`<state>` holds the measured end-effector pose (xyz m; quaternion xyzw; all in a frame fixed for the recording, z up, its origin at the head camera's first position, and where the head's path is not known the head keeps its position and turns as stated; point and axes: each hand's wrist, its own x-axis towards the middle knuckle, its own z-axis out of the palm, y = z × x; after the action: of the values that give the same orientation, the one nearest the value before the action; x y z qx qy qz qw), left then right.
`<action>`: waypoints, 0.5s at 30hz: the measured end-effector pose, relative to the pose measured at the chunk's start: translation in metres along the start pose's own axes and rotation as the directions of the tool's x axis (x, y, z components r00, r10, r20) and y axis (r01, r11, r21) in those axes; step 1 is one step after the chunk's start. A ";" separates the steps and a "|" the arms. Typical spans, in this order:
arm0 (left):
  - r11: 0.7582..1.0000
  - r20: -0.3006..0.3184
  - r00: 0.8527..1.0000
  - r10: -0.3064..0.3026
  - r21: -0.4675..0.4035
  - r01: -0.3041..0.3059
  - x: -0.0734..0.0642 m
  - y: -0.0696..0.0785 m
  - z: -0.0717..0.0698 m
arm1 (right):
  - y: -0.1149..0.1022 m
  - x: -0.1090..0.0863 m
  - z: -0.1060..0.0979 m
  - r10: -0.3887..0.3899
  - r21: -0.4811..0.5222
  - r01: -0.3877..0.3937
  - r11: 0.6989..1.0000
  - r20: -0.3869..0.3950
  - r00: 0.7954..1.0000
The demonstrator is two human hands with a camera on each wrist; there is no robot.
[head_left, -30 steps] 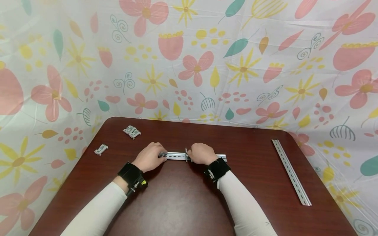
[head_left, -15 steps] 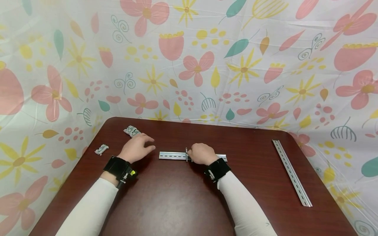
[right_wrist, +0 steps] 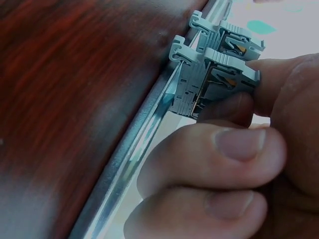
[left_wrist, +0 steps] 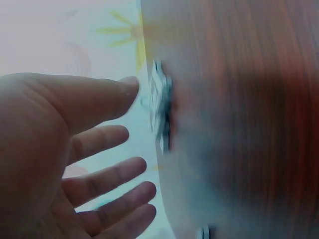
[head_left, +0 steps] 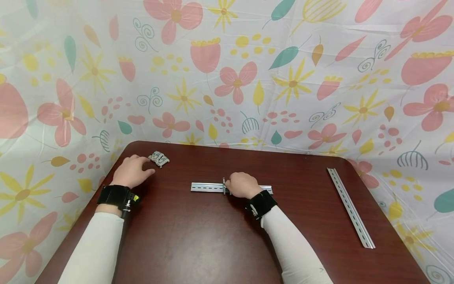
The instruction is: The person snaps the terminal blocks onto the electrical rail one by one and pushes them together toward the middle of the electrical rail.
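My left hand point(head_left: 131, 172) hovers over the left side of the table, fingers spread and holding nothing. Beyond its thumb in the left wrist view lies a blurred grey terminal block point(left_wrist: 162, 107). The lone block at the table's left is hidden by this hand in the head view. With thumb and fingers, my right hand point(head_left: 243, 185) pinches a grey terminal block point(right_wrist: 187, 82) at the slotted metal DIN rail point(head_left: 207, 187). Right behind that one, another terminal block point(right_wrist: 212, 31) sits on the rail in the right wrist view.
A small group of terminal blocks point(head_left: 159, 158) lies at the back left, just beyond the left fingertips. A longer DIN rail point(head_left: 350, 207) lies slanted along the right side of the brown table point(head_left: 198, 244). A floral curtain point(head_left: 227, 79) hangs behind the table.
My left hand has let go of the rail's left end and travelled left, past the group of blocks, covering the lone one. My right hand stays in place on the rail.
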<state>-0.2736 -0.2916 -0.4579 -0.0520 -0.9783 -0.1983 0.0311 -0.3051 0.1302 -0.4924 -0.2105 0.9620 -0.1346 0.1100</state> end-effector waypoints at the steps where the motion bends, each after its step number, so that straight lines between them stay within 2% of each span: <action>1: 1.000 0.004 1.000 -0.010 0.005 0.010 -0.001 -0.004 -0.002 | -0.002 -0.002 -0.002 -0.001 0.004 0.001 1.000 0.004 1.000; 6: 0.998 0.033 0.998 -0.053 0.024 0.052 -0.007 -0.021 -0.011 | 0.012 0.011 0.012 -0.014 -0.033 0.013 0.999 -0.015 1.000; 11: 0.995 0.079 0.992 -0.100 0.022 0.099 -0.012 -0.034 -0.016 | -0.003 -0.003 -0.002 0.002 -0.006 -0.002 1.000 0.000 1.000; 15: 0.991 0.106 0.986 -0.130 0.033 0.127 -0.015 -0.036 -0.020 | -0.016 -0.017 -0.013 0.012 -0.003 -0.012 1.000 -0.011 1.000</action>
<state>-0.2617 -0.3338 -0.4541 0.0011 -0.9823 -0.1841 -0.0342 -0.2876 0.1257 -0.4730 -0.2040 0.9640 -0.1338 0.1054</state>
